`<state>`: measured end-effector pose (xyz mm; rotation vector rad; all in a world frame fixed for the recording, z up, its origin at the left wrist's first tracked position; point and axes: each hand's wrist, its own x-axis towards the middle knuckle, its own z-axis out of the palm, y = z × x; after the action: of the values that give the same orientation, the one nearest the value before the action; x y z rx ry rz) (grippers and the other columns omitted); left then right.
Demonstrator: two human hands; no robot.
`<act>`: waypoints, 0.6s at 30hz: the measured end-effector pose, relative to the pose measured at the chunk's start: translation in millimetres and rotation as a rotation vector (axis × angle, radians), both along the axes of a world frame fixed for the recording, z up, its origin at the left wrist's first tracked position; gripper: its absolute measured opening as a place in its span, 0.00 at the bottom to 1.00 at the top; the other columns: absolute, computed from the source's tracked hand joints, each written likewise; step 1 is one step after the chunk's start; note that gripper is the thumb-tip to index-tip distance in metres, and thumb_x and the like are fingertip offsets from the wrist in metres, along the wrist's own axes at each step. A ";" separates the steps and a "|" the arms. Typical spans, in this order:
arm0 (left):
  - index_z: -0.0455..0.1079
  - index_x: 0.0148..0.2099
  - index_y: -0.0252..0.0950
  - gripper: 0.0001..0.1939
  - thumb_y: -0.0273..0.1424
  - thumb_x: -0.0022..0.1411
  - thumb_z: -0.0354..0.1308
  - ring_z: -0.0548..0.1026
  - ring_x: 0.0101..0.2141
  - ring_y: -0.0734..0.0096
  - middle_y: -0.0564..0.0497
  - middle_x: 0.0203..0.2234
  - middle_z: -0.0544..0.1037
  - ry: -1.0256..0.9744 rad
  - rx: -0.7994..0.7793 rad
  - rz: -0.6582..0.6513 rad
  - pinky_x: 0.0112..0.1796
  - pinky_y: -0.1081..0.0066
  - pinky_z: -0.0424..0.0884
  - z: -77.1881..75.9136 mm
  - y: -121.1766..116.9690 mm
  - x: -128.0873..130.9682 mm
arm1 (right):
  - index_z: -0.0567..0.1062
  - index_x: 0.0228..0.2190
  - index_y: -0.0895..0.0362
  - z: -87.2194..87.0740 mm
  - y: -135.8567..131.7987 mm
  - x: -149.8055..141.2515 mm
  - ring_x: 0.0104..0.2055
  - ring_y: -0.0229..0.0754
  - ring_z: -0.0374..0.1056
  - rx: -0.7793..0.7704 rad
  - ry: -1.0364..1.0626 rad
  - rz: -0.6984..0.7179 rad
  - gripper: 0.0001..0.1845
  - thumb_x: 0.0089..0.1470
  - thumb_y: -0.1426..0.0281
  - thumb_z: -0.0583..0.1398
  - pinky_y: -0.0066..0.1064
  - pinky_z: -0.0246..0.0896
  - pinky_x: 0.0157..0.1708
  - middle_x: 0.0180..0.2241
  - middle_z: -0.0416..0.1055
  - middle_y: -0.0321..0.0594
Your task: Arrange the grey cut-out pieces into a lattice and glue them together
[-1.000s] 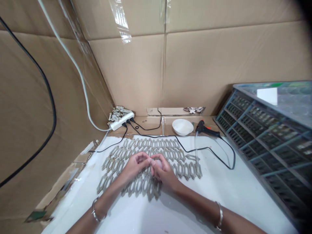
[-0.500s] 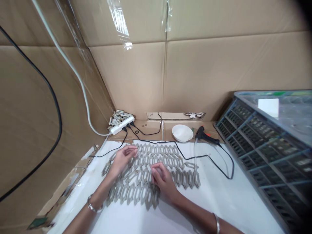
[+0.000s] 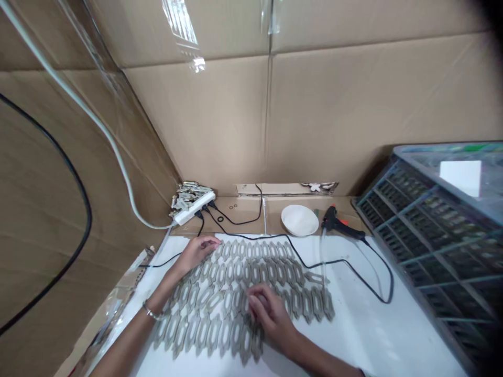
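A lattice of grey hexagon-shaped cut-out pieces [image 3: 236,293] lies on the white table sheet [image 3: 353,335]. My left hand [image 3: 196,251] reaches to the lattice's far left corner, its fingers stretched out on the pieces there. My right hand [image 3: 271,317] rests on the lattice near its middle, fingers curled down onto the pieces. Whether it holds anything is hidden.
A black glue gun [image 3: 338,224] with its cable and a white bowl [image 3: 299,220] lie behind the lattice. A white power strip [image 3: 192,208] with plugged cables sits at the back left. A dark plastic crate [image 3: 440,230] stands on the right. Cardboard walls enclose the area.
My hands, together over the lattice a second ago, have parted. The left hand went out to the far left corner; the right hand stayed on the lattice.
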<state>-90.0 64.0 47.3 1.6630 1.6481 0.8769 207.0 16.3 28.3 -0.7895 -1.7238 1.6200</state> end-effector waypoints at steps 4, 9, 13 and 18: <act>0.77 0.40 0.34 0.16 0.42 0.62 0.59 0.75 0.34 0.65 0.46 0.35 0.80 0.033 0.023 -0.034 0.36 0.70 0.69 -6.2 2.0 -5.6 | 0.69 0.39 0.57 -1.5 0.5 -0.1 0.24 0.34 0.60 -0.011 0.010 0.009 0.12 0.65 0.62 0.51 0.26 0.54 0.27 0.22 0.63 0.31; 0.77 0.42 0.36 0.13 0.39 0.64 0.57 0.74 0.36 0.66 0.46 0.36 0.78 0.096 0.080 -0.101 0.38 0.70 0.67 -9.3 1.0 -7.2 | 0.69 0.39 0.56 -1.5 -0.3 0.7 0.24 0.34 0.60 0.013 -0.011 0.020 0.11 0.65 0.63 0.51 0.26 0.54 0.28 0.22 0.63 0.32; 0.76 0.43 0.37 0.11 0.37 0.64 0.57 0.72 0.40 0.64 0.46 0.37 0.75 0.155 0.117 -0.129 0.43 0.68 0.67 -13.7 1.0 -6.8 | 0.69 0.40 0.56 -1.5 -2.0 0.1 0.25 0.35 0.60 0.009 0.003 0.025 0.11 0.65 0.63 0.52 0.27 0.55 0.28 0.23 0.64 0.32; 0.70 0.53 0.37 0.20 0.39 0.61 0.60 0.71 0.37 0.65 0.49 0.36 0.71 0.149 0.118 -0.022 0.40 0.68 0.67 1.0 -2.5 6.2 | 0.69 0.38 0.57 6.1 0.4 -8.7 0.23 0.34 0.59 -0.128 0.043 -0.038 0.13 0.63 0.60 0.54 0.26 0.54 0.26 0.21 0.65 0.32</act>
<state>-83.8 61.5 48.3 1.8623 1.7017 0.8726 198.3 16.7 34.4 -0.8372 -1.5785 1.7224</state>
